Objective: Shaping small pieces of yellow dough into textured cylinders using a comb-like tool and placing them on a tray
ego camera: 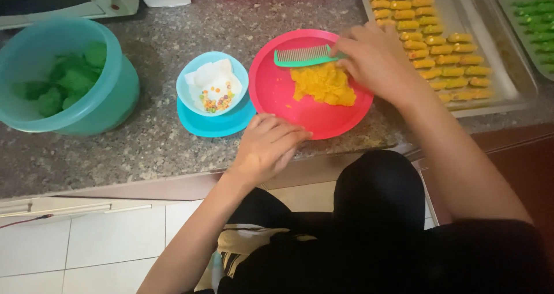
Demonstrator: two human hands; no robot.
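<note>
Speckled grey stone counter (156, 149) ran across my feed, with white floor tiles below its edge. At the middle of it sat the red plate (277, 92), and on that plate a mound of orange dough (323, 85) lay right of centre. A green comb (303, 56) rested across the plate's far rim, its long axis running left to right, teeth pointing away from me, its handle end toward the right hand (375, 60). That hand was plainly the nearer one: its fingers were curled down at the handle and the dough's right edge, though I could not tell whether they pinched either. The left hand (268, 144) lay at the plate's near rim, fingers together, holding nothing I could see. Further out stood a small blue bowl (212, 85) of coloured sprinkles, a teal tub (109, 92) of green dough, and a metal tray (490, 69) of shaped orange pieces.
</note>
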